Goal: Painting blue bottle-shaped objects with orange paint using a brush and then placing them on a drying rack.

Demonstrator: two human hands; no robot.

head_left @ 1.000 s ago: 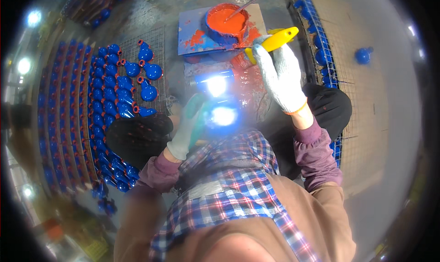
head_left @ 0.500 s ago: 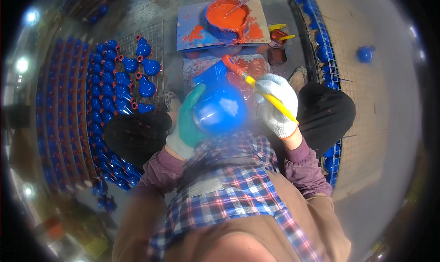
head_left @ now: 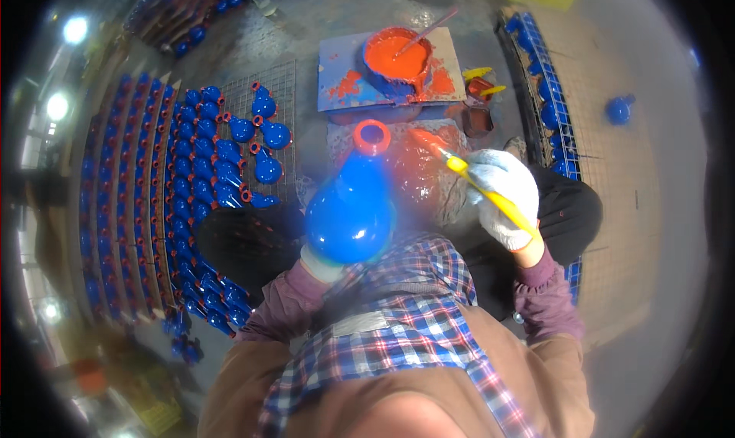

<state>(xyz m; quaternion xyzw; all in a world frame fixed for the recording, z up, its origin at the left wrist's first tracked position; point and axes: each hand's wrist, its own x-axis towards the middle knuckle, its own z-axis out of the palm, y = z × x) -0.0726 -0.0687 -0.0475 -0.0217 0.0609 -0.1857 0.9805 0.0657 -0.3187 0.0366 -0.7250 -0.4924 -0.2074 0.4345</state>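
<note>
My left hand (head_left: pixel 321 263), in a pale glove, holds up a glossy blue gourd-shaped bottle (head_left: pixel 351 208) close to the camera; the hand is mostly hidden behind it. The bottle's neck points away and its rim (head_left: pixel 372 135) is orange. My right hand (head_left: pixel 504 195), in a white knit glove, grips a yellow-handled brush (head_left: pixel 490 194). The brush's orange bristles (head_left: pixel 425 142) sit just right of the bottle's rim, not clearly touching it.
A bowl of orange paint (head_left: pixel 398 57) with a stick stands on a blue, paint-smeared board (head_left: pixel 337 70) ahead. Several blue bottles with orange rims (head_left: pixel 230 162) lie on a wire grid at left. More blue bottles line a rack (head_left: pixel 547 101) at right. One lone bottle (head_left: pixel 619 110) lies far right.
The blue bottle has tipped so its neck points away and its orange rim shows. My right hand has brought the brush down from the paint bowl to beside the rim.
</note>
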